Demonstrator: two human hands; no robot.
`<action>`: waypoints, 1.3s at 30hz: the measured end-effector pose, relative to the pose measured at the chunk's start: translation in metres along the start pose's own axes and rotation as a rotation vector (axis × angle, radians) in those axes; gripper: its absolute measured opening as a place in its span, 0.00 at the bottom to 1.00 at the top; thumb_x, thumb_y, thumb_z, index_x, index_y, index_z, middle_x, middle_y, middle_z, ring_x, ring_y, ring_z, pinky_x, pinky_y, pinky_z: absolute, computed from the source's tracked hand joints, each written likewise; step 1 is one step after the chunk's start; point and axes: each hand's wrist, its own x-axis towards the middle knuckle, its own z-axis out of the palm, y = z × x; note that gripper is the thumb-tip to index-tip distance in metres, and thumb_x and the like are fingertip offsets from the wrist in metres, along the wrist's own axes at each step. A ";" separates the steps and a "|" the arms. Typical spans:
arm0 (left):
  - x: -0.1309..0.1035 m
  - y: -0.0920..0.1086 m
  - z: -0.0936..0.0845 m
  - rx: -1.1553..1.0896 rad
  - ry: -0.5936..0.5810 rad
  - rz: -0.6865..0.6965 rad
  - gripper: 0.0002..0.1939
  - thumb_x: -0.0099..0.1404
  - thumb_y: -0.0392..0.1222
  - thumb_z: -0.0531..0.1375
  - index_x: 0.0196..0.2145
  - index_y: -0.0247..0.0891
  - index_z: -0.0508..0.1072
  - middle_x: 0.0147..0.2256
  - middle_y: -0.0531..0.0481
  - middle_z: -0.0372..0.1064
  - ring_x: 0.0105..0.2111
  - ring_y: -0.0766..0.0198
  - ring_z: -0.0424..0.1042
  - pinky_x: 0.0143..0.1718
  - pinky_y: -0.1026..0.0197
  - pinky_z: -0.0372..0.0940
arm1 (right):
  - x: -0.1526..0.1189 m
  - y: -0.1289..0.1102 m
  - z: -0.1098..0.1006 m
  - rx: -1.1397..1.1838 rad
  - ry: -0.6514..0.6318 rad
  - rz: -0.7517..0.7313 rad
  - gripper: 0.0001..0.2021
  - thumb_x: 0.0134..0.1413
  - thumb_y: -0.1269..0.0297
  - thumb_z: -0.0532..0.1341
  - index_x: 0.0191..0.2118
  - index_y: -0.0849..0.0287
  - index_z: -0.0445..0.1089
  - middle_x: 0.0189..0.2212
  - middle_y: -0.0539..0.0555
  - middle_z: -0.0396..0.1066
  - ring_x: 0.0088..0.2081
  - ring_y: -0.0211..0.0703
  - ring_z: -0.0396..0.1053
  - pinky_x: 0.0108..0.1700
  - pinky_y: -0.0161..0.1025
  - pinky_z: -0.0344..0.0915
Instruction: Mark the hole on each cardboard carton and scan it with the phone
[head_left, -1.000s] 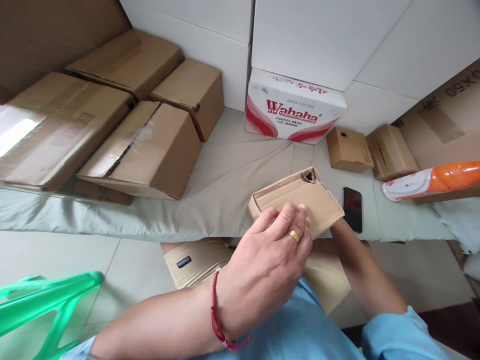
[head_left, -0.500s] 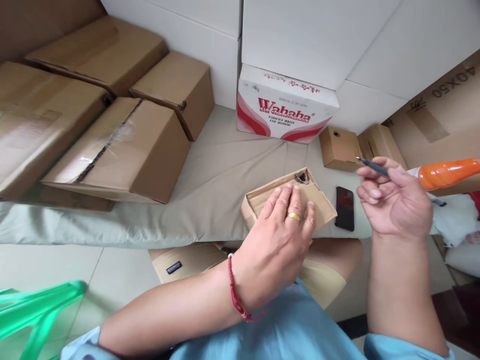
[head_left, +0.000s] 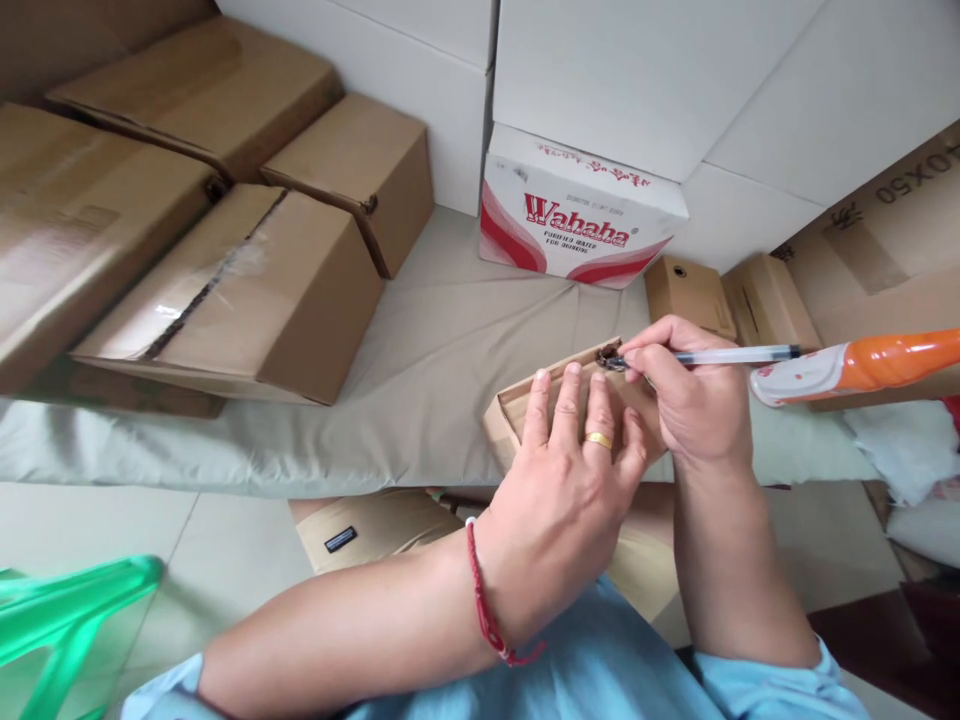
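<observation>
Flat tan cardboard box (head_left: 516,405) sitting at near edge of grey-green cloth-covered desk (head_left: 442,330), R of ctr. L hand (head_left: 566,490) lying flat on top, fingers spread. R hand (head_left: 690,405) gripping slim clear-barrelled pen (head_left: 739,355), tip at ragged hole (head_left: 607,352) by far corner. Box prob. being light, stiff, torn rim weak; best holding by side walls.

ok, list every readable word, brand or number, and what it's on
"Wahaha®": white-and-red water carton.
"PURIFIED WATER FOR DRINKING": same carton, below the brand.
"0X50", upside down, start unclear: large brown carton at right.
Too small or blurred: brown carton's dark characters, water carton's other print, orange-and-white bottle's markings, shorts patch.
</observation>
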 end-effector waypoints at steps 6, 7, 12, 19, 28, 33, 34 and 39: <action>-0.001 0.000 0.004 0.002 0.032 -0.012 0.28 0.76 0.45 0.60 0.68 0.27 0.69 0.69 0.19 0.66 0.72 0.23 0.64 0.69 0.21 0.65 | -0.002 0.005 0.002 0.031 0.064 0.026 0.06 0.56 0.69 0.65 0.29 0.55 0.78 0.23 0.46 0.73 0.27 0.36 0.70 0.34 0.36 0.67; -0.001 0.000 0.004 0.002 0.034 -0.011 0.28 0.76 0.45 0.60 0.68 0.27 0.70 0.69 0.19 0.67 0.72 0.23 0.64 0.69 0.21 0.65 | -0.002 0.005 0.002 0.030 0.061 0.025 0.06 0.56 0.69 0.65 0.29 0.55 0.78 0.24 0.46 0.74 0.28 0.36 0.70 0.34 0.35 0.67; 0.000 0.000 0.004 -0.001 0.065 -0.013 0.27 0.77 0.43 0.59 0.67 0.26 0.71 0.68 0.19 0.68 0.71 0.24 0.65 0.68 0.22 0.67 | 0.000 0.006 0.001 0.005 0.042 0.033 0.05 0.56 0.69 0.66 0.31 0.55 0.79 0.25 0.46 0.75 0.28 0.35 0.70 0.33 0.34 0.66; 0.000 0.000 0.004 -0.011 0.072 -0.012 0.27 0.76 0.44 0.60 0.67 0.26 0.72 0.68 0.19 0.68 0.71 0.23 0.66 0.68 0.22 0.67 | -0.001 0.003 0.001 -0.036 0.039 0.029 0.06 0.55 0.69 0.65 0.28 0.56 0.77 0.22 0.45 0.70 0.26 0.34 0.64 0.30 0.35 0.60; 0.000 0.000 0.004 -0.020 0.071 -0.009 0.26 0.77 0.43 0.58 0.66 0.27 0.73 0.67 0.18 0.69 0.71 0.23 0.66 0.68 0.22 0.67 | -0.004 0.003 0.000 -0.114 0.155 -0.016 0.07 0.54 0.69 0.63 0.26 0.56 0.72 0.20 0.45 0.65 0.25 0.36 0.61 0.30 0.37 0.57; -0.001 -0.001 0.003 -0.033 0.053 -0.006 0.25 0.78 0.41 0.57 0.67 0.27 0.72 0.68 0.18 0.67 0.71 0.23 0.65 0.69 0.22 0.65 | -0.006 0.005 0.000 -0.118 0.147 -0.047 0.07 0.55 0.69 0.63 0.26 0.55 0.72 0.21 0.45 0.66 0.25 0.36 0.61 0.30 0.37 0.57; -0.001 -0.001 0.002 -0.034 0.046 -0.004 0.25 0.78 0.41 0.56 0.67 0.27 0.72 0.68 0.18 0.67 0.72 0.24 0.65 0.69 0.21 0.65 | -0.006 0.004 0.000 -0.130 0.125 -0.049 0.07 0.55 0.69 0.63 0.27 0.55 0.72 0.21 0.45 0.66 0.25 0.36 0.61 0.30 0.37 0.58; -0.001 -0.001 0.001 -0.038 0.034 0.001 0.26 0.78 0.41 0.56 0.68 0.26 0.71 0.69 0.18 0.66 0.72 0.24 0.64 0.69 0.21 0.64 | -0.006 0.001 0.000 -0.169 0.093 -0.039 0.08 0.55 0.70 0.62 0.26 0.56 0.71 0.21 0.45 0.66 0.25 0.35 0.60 0.29 0.36 0.57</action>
